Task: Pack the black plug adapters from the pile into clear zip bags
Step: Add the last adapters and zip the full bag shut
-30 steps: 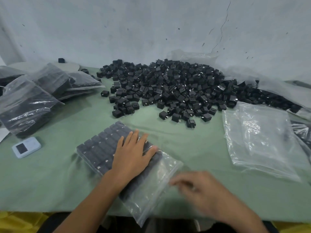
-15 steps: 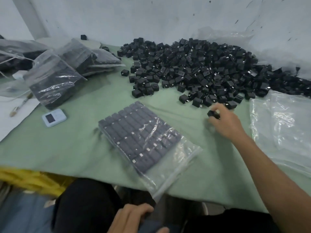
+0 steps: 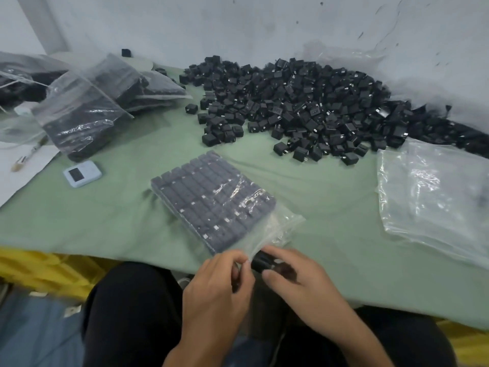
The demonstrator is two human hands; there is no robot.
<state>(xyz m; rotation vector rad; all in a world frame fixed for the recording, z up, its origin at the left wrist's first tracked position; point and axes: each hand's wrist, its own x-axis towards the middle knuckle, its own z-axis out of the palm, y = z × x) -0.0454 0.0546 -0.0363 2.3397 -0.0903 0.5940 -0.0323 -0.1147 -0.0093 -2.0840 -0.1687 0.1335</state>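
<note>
Head view: the right hand (image 3: 299, 276) has carried a small black plug adapter (image 3: 262, 260) to the clear plastic zip bag (image 3: 211, 200), fingers (image 3: 280, 254) gripping it. The left hand (image 3: 219, 284) pinches the bag's mouth, so it looks ready to go in.

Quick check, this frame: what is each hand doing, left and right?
Left hand: pinches the open edge of the zip bag.
Right hand: grips a black adapter at the bag's mouth.
</note>
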